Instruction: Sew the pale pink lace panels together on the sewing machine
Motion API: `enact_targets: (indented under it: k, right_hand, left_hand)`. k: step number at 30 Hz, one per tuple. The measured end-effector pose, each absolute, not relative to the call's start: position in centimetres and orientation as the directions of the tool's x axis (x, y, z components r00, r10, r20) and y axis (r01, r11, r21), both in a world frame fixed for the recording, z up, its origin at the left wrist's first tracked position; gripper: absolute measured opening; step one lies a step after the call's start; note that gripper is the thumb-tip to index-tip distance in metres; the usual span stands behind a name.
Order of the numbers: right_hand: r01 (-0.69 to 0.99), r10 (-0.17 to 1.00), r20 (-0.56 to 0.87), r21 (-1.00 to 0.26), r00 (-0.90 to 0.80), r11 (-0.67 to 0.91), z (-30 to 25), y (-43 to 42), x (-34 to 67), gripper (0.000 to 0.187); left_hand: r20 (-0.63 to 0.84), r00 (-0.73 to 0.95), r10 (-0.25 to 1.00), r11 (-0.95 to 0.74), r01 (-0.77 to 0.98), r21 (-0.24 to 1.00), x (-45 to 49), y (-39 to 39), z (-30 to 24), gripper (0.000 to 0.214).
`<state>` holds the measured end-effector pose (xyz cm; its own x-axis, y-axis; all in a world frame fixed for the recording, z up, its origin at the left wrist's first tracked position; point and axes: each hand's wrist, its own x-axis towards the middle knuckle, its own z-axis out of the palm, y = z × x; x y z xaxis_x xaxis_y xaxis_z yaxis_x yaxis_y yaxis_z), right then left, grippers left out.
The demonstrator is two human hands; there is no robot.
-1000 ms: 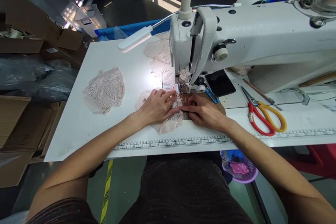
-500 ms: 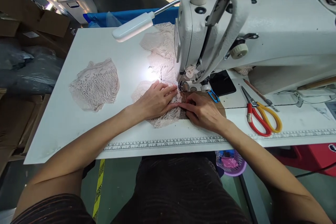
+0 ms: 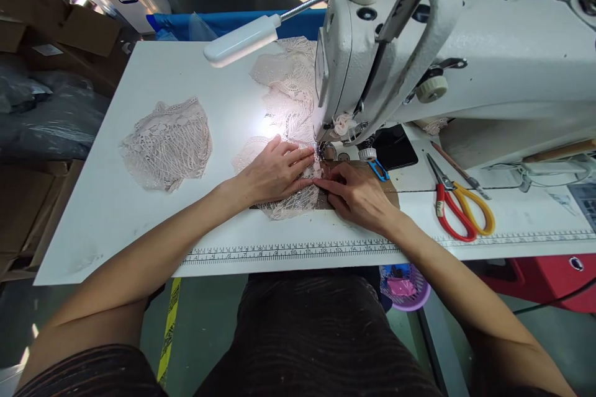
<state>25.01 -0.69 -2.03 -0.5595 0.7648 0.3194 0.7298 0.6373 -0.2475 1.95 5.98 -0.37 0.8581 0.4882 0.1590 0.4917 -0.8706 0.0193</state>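
Note:
A pale pink lace piece (image 3: 292,203) lies under the needle area (image 3: 321,150) of a white sewing machine (image 3: 447,56). My left hand (image 3: 274,170) rests flat on the lace, fingers stretched toward the needle. My right hand (image 3: 356,192) lies just right of it, fingers pressed down on the lace edge beside the presser foot. More lace (image 3: 288,90) trails off behind the machine head.
A second heap of lace (image 3: 167,144) sits on the white table (image 3: 116,211) at the left. Red-and-yellow scissors (image 3: 454,198), a pencil (image 3: 459,169) and blue snips (image 3: 376,169) lie right of the needle. A lamp (image 3: 242,48) hangs above. A measuring tape (image 3: 288,252) runs along the front edge.
The camera has moved closer and tilted down. Both hands have slid a little further toward the needle with the lace, keeping the same pose.

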Motion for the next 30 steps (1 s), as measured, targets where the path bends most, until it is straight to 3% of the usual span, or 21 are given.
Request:
enact_targets:
  k: [7, 15, 30]
  right_hand:
    - [0.767, 0.800, 0.267, -0.239, -0.537, 0.595, -1.6, -0.7, 24.6, 0.036]
    - [0.773, 0.802, 0.303, -0.240, -0.516, 0.588, -1.5, -0.8, 24.8, 0.035]
    - [0.748, 0.818, 0.316, -0.339, -0.481, 0.571, -2.6, -1.1, 25.0, 0.037]
  left_hand:
    - [0.168, 0.857, 0.487, -0.869, 0.495, -0.009, 1.9, 5.9, -0.2, 0.047]
    - [0.197, 0.856, 0.478, -0.873, 0.487, 0.004, 2.3, 6.2, -0.9, 0.048]
    - [0.167, 0.839, 0.519, -0.849, 0.528, -0.018, 2.2, 5.6, -0.1, 0.048]
